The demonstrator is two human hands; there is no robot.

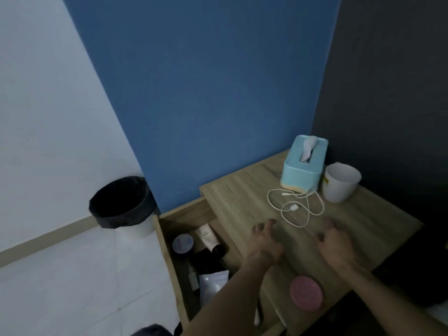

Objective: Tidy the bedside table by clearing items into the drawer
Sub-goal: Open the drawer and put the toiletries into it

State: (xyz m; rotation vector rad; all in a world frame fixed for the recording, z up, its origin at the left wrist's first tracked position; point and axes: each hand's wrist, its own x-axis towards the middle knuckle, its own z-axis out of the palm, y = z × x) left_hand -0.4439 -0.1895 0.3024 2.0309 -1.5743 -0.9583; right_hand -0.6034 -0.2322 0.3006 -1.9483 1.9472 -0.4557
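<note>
Head view, nearest first: a pink jar (306,293) sits at the near edge of the table (242,197), between my two forearms and behind both hands. To reach it I would have to draw back, not push forward.

Next out is the left hand (265,241), with its fingers loosely bent and spread and nothing in them. The right hand (335,246) shows me its back. Its fingers curl down toward the wood with nothing held, and I cannot tell whether they touch it.

Just past the fingertips lies the white cable (297,207), a loose tangle of loops with both plugs inside it. Its nearest loop comes down into the gap between the hands, about as close to one as to the other. The sprawl runs away from me toward the tissue box (304,163), where its far end touches the base. A white cup (341,181) stands just right of the box.

The drawer (168,253) is open on the left, below the table edge, and already holds a tube, a blue-lidded jar and a pouch. Anything lifted has to travel left, so I judge the left hand better placed for the carry. The cable, the jar, the box and the cup are not yet cleared.
</note>
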